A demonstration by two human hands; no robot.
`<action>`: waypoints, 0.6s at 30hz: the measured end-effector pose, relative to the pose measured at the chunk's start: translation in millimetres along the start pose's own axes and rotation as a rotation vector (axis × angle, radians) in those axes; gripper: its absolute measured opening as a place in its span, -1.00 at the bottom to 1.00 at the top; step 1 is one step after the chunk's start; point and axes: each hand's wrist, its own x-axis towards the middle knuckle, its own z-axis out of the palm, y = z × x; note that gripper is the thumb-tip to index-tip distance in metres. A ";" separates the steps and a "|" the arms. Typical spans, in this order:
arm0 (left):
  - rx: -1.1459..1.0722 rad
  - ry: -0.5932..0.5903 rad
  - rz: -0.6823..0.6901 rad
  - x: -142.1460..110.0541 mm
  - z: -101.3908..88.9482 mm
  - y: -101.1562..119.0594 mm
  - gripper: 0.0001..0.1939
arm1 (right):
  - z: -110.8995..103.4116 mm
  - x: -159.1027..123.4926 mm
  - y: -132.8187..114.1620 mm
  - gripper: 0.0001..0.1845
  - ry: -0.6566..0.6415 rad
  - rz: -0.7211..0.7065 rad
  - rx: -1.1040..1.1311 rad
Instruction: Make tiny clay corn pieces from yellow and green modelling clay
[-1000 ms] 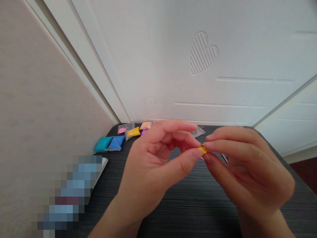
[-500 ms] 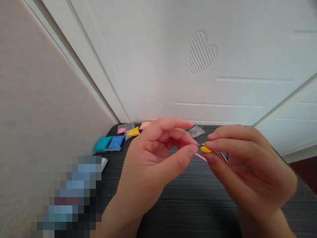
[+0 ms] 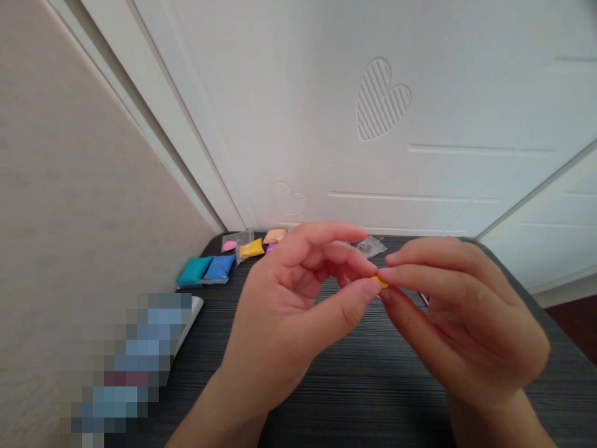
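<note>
A small lump of yellow modelling clay [image 3: 380,282] sits between the fingertips of my two hands, above the dark table. My right hand [image 3: 466,311] pinches it between thumb and fingers. From the other side, the thumb and forefinger of my left hand [image 3: 293,305] close on its edge, the other fingers loosely curled. Fingertips cover most of the lump. Behind my right hand, part of a thin pink strip [image 3: 423,298] shows on the table.
Teal [image 3: 194,270] and blue [image 3: 219,269] clay packets lie at the table's back left. Beyond them are a yellow packet [image 3: 252,249], a peach packet [image 3: 275,236] and a clear bag [image 3: 372,246]. A white panel with hearts [image 3: 383,99] rises behind; a blurred-out object [image 3: 140,361] is at left.
My hands have come together, and the right has moved left with the yellow clay. The gap between the fingertips, where tiny yellow-green bits showed, has closed.
</note>
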 end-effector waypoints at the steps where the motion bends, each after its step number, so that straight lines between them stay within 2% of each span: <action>1: 0.001 -0.001 -0.001 0.0 -0.1 -0.2 -0.69 | 0.1 -0.2 0.2 -0.64 -0.001 -0.002 0.002; 6: 0.015 0.008 -0.008 -0.2 -0.1 -1.6 -0.70 | 1.0 -0.7 1.2 -0.61 0.008 -0.012 0.001; 18: -0.046 -0.029 -0.048 1.2 -3.7 -3.3 -0.73 | -7.2 1.8 2.1 -0.71 -0.034 0.042 0.082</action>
